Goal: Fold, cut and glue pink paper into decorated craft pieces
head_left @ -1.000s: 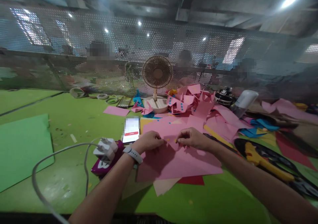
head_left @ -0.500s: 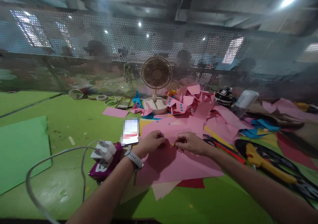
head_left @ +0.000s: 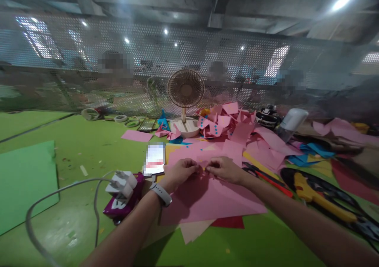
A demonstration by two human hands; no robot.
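Both hands work close together over a large pink sheet of paper [head_left: 219, 204] on the green table. My right hand [head_left: 225, 169] pinches a tiny yellow piece [head_left: 203, 168] at its fingertips. From the left, my left hand [head_left: 182, 172], below a light wristband [head_left: 161, 194], has its fingers pressed together. What lies in the left fingertips, if anything, is too small to make out. A narrow gap separates the two sets of fingertips. A few small yellow and blue dots show on the pink paper just beyond them.
Beside my left forearm are a lit phone [head_left: 154, 159] and a white plug adapter [head_left: 122, 184] on a purple block with a cable. Behind stand a fan [head_left: 186, 88] and folded pink papers [head_left: 226, 119]. A yellow-handled tool [head_left: 322, 200] lies right. Green sheet [head_left: 26, 184] left.
My right hand has shifted slightly left, bringing the tiny yellow piece closer to my left fingertips. My left hand has edged slightly right. The camera view has moved a little.
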